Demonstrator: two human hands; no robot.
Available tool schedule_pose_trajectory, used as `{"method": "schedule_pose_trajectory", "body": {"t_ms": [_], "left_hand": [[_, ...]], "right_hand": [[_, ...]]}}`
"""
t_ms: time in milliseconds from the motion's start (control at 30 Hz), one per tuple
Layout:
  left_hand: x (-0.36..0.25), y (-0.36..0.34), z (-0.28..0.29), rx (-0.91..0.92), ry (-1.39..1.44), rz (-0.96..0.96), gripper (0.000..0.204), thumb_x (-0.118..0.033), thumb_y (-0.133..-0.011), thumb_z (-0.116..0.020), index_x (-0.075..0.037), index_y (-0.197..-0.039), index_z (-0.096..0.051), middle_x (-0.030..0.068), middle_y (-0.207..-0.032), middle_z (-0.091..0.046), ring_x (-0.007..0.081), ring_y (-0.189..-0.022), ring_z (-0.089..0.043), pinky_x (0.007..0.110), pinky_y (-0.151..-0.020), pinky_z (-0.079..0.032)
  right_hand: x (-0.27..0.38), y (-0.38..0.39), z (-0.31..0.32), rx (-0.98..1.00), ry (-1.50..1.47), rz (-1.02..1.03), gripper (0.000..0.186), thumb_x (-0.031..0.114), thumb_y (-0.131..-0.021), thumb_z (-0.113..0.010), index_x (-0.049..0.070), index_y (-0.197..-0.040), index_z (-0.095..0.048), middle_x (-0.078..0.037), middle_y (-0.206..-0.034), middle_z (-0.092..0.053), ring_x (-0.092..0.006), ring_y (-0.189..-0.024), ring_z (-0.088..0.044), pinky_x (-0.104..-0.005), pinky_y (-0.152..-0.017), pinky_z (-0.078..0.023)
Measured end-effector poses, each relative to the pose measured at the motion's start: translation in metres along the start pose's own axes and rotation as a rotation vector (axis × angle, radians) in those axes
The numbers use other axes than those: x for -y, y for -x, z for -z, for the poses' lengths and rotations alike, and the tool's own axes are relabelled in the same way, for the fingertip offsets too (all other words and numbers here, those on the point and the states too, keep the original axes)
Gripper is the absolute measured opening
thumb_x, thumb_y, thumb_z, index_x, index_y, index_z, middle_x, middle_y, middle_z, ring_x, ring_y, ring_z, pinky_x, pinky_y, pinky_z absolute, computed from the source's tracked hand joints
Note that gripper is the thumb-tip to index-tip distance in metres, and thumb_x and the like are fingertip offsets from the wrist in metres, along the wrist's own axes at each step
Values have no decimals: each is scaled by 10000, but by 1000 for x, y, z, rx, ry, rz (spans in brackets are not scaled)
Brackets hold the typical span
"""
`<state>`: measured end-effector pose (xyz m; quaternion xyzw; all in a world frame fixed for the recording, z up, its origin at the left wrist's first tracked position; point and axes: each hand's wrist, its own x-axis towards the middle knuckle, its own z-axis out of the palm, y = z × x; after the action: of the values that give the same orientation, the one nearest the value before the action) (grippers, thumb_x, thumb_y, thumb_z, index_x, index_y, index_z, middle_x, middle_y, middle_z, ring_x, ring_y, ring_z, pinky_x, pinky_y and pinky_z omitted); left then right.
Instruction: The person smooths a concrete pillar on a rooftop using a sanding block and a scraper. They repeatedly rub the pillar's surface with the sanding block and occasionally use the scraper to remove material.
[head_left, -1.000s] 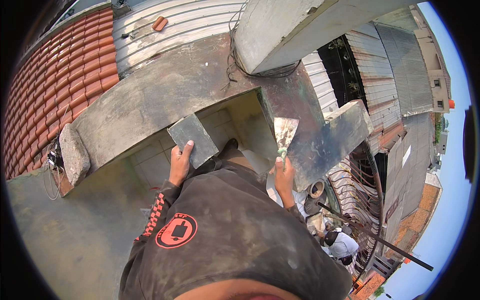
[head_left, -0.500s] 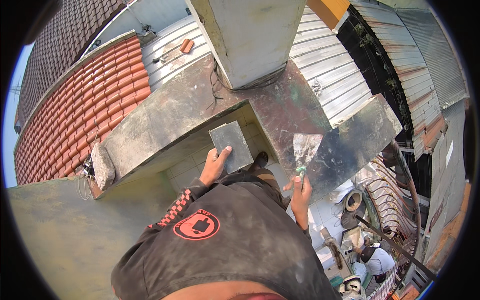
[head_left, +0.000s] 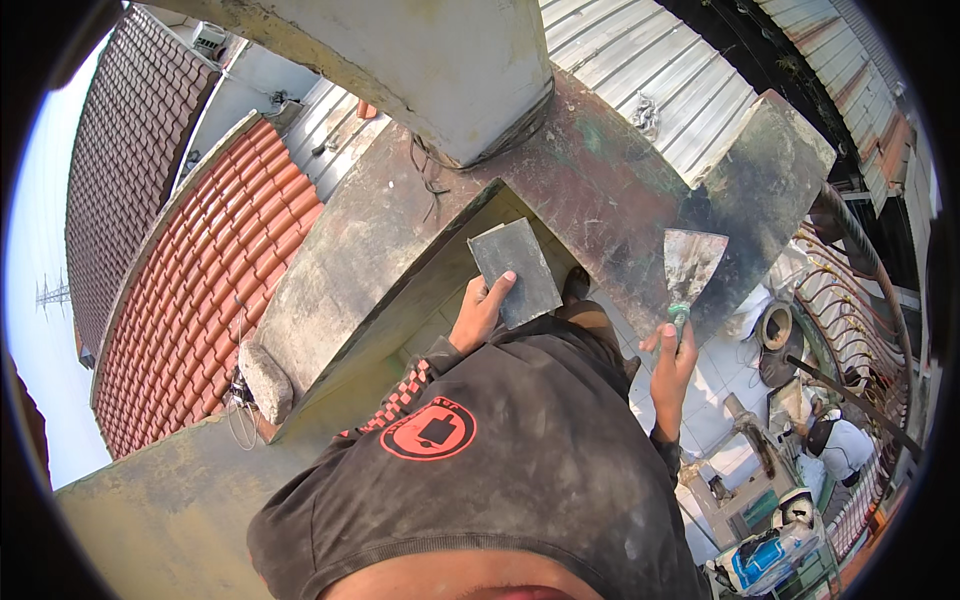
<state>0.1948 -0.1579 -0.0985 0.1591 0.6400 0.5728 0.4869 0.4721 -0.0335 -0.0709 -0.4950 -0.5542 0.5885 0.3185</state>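
Note:
My left hand (head_left: 481, 309) is closed on a dark grey flat rectangular board (head_left: 516, 271), thumb lying on top of it. The board's far corner looks worn and pale. In my right hand (head_left: 672, 374) is a putty knife (head_left: 693, 262), gripped by its green-bound handle, with its broad blade pointing away from me. Whitish and rusty smears cover the blade. It is held above the stained concrete ledge (head_left: 600, 150), and the board is over the gap beside that ledge. The undersides of both hands are hidden.
A pale pillar (head_left: 440, 70) rises from the ledge, wires around its base. A concrete chunk (head_left: 265, 383) sits at the left corner. Red roof tiles (head_left: 215, 290) and metal roofing (head_left: 660, 60) lie beyond. Lower right are a person in a white top (head_left: 845, 445), a sack (head_left: 765, 560) and railings.
My view has turned, so the pillar and ledge appear tilted and the lower-right sack shows more. Both hands keep hold of the board and putty knife, appearing further right in the picture.

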Motion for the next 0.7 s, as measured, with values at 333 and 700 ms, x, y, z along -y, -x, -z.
{"method": "schedule_pose_trajectory", "body": {"t_ms": [333,700], "left_hand": [[-36,-9,82,-24,-75,-57,405,-343,-1042,-592,57,-1035,-658,12,-902,-649,79,-804,-561,283,-725,-475],[-72,-29,174,-73,-529,-334,488,-394,-962,-661,87,-877,-664,252,-722,-647,375,-650,-624,447,-638,-472]], "right_hand": [[25,15,-97,-71,55,58,312,297,-1047,-568,-12,-1003,-550,-71,-705,-610,-159,-666,-607,-315,-665,-478],[46,26,-190,151,239,12,368,335,-993,-663,-4,-1100,-569,-51,-760,-619,-121,-583,-602,-286,-561,-491]]}}
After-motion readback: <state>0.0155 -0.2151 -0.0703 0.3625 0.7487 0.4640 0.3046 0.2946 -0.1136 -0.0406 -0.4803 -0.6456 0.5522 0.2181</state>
